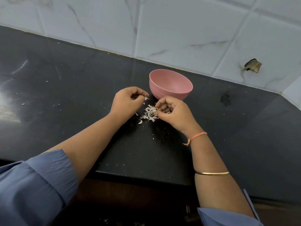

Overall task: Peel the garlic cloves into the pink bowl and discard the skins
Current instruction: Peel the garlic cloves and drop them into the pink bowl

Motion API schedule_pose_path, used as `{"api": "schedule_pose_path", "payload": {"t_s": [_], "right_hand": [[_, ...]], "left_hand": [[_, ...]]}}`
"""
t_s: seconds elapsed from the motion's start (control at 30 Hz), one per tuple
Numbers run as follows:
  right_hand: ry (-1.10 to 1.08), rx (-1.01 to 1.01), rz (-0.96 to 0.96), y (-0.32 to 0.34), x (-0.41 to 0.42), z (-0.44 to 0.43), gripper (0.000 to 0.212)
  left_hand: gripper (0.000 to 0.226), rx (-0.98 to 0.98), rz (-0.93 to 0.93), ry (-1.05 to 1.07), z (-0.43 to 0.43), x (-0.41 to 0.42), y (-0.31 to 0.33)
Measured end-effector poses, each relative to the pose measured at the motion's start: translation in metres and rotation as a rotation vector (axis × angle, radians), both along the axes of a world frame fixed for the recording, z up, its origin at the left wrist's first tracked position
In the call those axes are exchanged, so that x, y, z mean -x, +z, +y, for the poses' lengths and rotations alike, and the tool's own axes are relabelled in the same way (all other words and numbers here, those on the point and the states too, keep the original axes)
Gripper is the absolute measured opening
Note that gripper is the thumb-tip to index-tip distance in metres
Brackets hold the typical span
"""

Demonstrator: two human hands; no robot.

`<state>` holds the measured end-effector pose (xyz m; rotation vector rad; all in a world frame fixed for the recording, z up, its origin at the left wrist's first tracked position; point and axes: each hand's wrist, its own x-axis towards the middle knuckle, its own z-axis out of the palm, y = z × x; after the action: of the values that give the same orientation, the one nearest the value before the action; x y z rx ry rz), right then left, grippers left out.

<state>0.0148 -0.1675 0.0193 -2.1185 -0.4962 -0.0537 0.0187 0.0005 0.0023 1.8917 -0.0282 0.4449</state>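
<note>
Two hands, one bowl, one heap.

1. Round pink plastic bowl: upright on the black stone countertop, at 12 o'clock from the heap and just beyond both hands. No clove shows in the visible part of its inside.
2. Loose heap of white papery garlic skins: on the countertop between the hands, long axis running roughly 1 to 7 o'clock.
3. Small curved white piece: just beside the heap at 7 o'clock. Clove or husk, cannot tell.
4. Left hand: at 10 o'clock from the heap and apart from it. Thumb and forefinger pinch a small white skin scrap; the other fingers are curled.
5. Right hand: at 3 o'clock, fingers curled, fingertips touching the heap's edge. A pale bit shows inside the curl; whether it is gripped, cannot tell.

Governing relation: the heap lies at 9 o'clock from the right fingertips, in contact, so the right hand is nearer. Gathering the skins likely falls to it, with the left adding its scrap.
</note>
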Motion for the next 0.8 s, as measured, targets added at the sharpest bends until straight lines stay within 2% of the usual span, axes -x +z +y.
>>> {"api": "schedule_pose_path", "payload": {"t_s": [0.23,0.37,0.43,0.5,0.6,0.67,0.7,0.77,0.8], "right_hand": [[-0.072,-0.031,-0.019,0.0,-0.002,-0.003,0.012],[-0.149,-0.099,-0.005,0.002,-0.003,-0.007,0.011],[-0.202,-0.032,-0.027,0.005,-0.003,-0.009,0.008],[-0.244,0.04,-0.116,0.009,-0.002,-0.01,0.005],[-0.309,0.036,-0.417,0.017,0.005,-0.006,0.005],[-0.346,0.117,-0.564,0.017,0.007,-0.003,0.007],[-0.325,0.231,-0.517,0.016,0.006,-0.002,0.008],[-0.229,0.557,-0.209,0.012,0.006,-0.001,0.011],[-0.207,0.622,-0.086,0.01,0.004,-0.002,0.011]], "left_hand": [[0.006,-0.097,-0.015,-0.073,-0.001,0.0,-0.003],[0.006,-0.081,0.007,-0.023,0.0,-0.001,-0.003],[0.009,-0.065,0.004,-0.014,0.0,-0.001,-0.002],[0.01,-0.066,-0.001,-0.012,0.0,0.0,-0.002],[0.01,-0.061,-0.001,-0.016,0.0,0.0,-0.002],[0.01,-0.059,-0.005,-0.022,0.0,0.0,-0.002],[0.011,-0.058,-0.009,-0.022,0.0,0.0,-0.002],[0.012,-0.056,-0.013,-0.021,0.0,0.0,-0.002],[0.011,-0.056,-0.014,-0.021,0.0,0.0,-0.002]]}}
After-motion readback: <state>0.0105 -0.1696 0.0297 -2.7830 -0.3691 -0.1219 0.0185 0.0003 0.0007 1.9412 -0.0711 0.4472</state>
